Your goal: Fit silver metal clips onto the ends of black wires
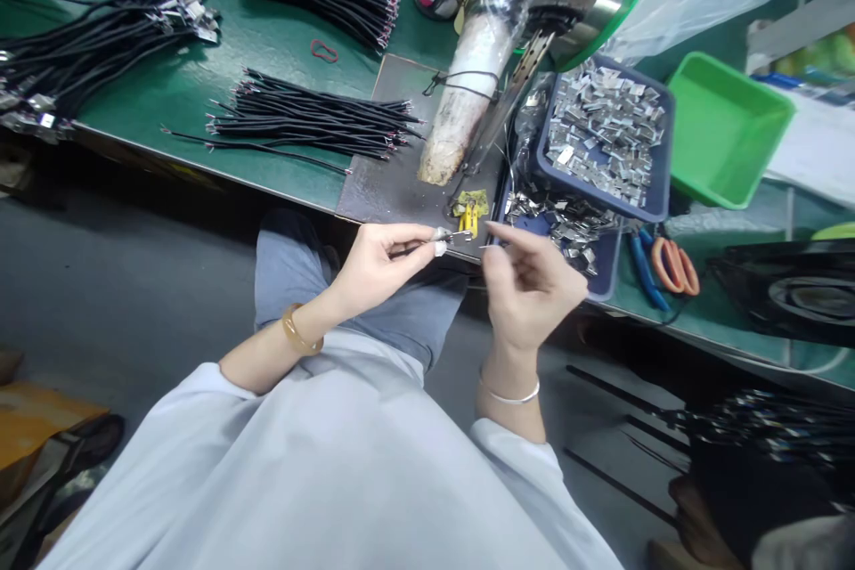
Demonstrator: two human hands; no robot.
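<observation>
One black cable point(409, 247) sits pinched in the left hand point(372, 265); the grip of the right hand point(531, 285) I cannot tell.

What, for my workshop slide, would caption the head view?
Left hand pinches a small metal-tipped piece, right hand close by, near black cables and a blue tray of metal parts.

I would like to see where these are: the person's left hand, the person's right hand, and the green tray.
Left hand point(372, 264): head view, back of the hand.
Right hand point(533, 292): head view, back of the hand.
Green tray point(725, 125): head view, its inner floor.
</observation>
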